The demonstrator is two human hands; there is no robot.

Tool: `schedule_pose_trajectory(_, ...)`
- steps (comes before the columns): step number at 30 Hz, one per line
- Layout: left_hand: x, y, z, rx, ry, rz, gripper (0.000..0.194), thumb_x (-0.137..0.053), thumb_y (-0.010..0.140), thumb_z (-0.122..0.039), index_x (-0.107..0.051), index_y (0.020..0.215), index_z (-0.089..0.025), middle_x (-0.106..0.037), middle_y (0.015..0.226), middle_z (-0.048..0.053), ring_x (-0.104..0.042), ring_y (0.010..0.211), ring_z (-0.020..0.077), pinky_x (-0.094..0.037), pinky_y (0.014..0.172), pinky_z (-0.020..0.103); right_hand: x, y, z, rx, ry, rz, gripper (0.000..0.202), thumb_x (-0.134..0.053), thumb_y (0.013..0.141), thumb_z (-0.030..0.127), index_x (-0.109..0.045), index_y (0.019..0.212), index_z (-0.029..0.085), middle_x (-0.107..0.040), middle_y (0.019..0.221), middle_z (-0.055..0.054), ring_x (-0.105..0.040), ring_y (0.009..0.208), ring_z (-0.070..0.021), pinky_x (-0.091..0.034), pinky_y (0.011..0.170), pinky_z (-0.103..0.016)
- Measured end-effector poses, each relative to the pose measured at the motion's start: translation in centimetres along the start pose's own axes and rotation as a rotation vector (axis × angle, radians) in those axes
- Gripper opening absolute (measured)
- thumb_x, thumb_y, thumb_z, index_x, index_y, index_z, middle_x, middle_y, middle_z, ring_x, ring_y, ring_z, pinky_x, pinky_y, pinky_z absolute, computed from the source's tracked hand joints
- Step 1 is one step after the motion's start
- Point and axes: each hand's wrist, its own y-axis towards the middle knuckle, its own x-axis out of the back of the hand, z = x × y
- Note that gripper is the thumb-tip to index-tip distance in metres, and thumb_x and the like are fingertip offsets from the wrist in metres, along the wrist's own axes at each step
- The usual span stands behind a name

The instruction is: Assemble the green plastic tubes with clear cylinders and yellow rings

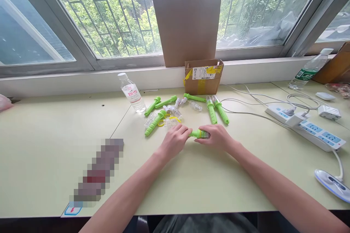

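Just above the table, or resting on it, a green plastic tube with a clear ribbed cap (pixel 195 133) lies sideways between my hands. My left hand (pixel 176 139) is closed round its green end, and my right hand (pixel 216 137) grips the clear capped end. A yellow ring shows where the two parts meet. Beyond my left hand are loose green tubes (pixel 155 123), clear ribbed caps (pixel 175 111), yellow rings (pixel 160 122) and small white pieces (pixel 177 102). Two capped green tubes (pixel 211 111) lie side by side beyond my right hand.
An open cardboard box (pixel 201 86) stands by the window ledge. A water bottle (pixel 132 93) is at the back left, another bottle (pixel 310 70) at the far right. A power strip (pixel 304 127) with cables lies right. A pixelated dark object (pixel 100 171) lies front left.
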Motion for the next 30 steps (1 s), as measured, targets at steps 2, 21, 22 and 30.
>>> schedule_pose_trajectory(2, -0.02, -0.02, -0.05, -0.012, 0.018, -0.015, 0.020, -0.041, 0.091, -0.009, -0.054, 0.102, -0.018, -0.062, 0.083, 0.004, -0.056, 0.078, 0.0184, -0.044, 0.069, 0.031, 0.14, 0.05, 0.07, -0.029, 0.030, 0.030, 0.037, -0.061, 0.078, 0.056, -0.064, 0.079, 0.019, -0.055, 0.056, 0.002, -0.046, 0.050, -0.0103, -0.028, 0.050, -0.022)
schedule_pose_trajectory(21, 0.66, 0.22, -0.06, 0.053, -0.091, 0.103, 0.008, -0.048, 0.091, -0.020, -0.054, 0.096, -0.017, -0.060, 0.085, 0.004, -0.056, 0.080, 0.0198, -0.043, 0.065, 0.030, 0.23, 0.04, 0.26, 0.077, -0.085, -0.017, 0.037, -0.058, 0.081, 0.056, -0.062, 0.079, 0.019, -0.060, 0.064, -0.001, -0.051, 0.057, -0.0123, -0.027, 0.052, -0.024)
schedule_pose_trajectory(22, 0.62, 0.21, -0.09, 0.046, -0.081, 0.095, 0.008, -0.048, 0.091, -0.019, -0.054, 0.095, -0.017, -0.060, 0.084, 0.004, -0.056, 0.079, 0.0197, -0.043, 0.065, 0.030, 0.31, 0.06, 0.37, 0.053, -0.055, 0.002, 0.037, -0.058, 0.081, 0.056, -0.061, 0.076, 0.019, -0.058, 0.061, 0.000, -0.050, 0.055, -0.0117, -0.027, 0.051, -0.024)
schedule_pose_trajectory(30, 0.46, 0.26, 0.08, 0.072, -0.012, 0.097, 0.012, -0.047, 0.092, -0.026, -0.053, 0.099, -0.018, -0.061, 0.083, 0.004, -0.057, 0.078, 0.0195, -0.042, 0.063, 0.030, 0.06, 0.06, 0.07, 0.060, -0.088, -0.043, 0.031, -0.064, 0.078, 0.050, -0.062, 0.088, 0.020, -0.062, 0.073, -0.001, -0.053, 0.059, -0.0120, -0.028, 0.052, -0.024)
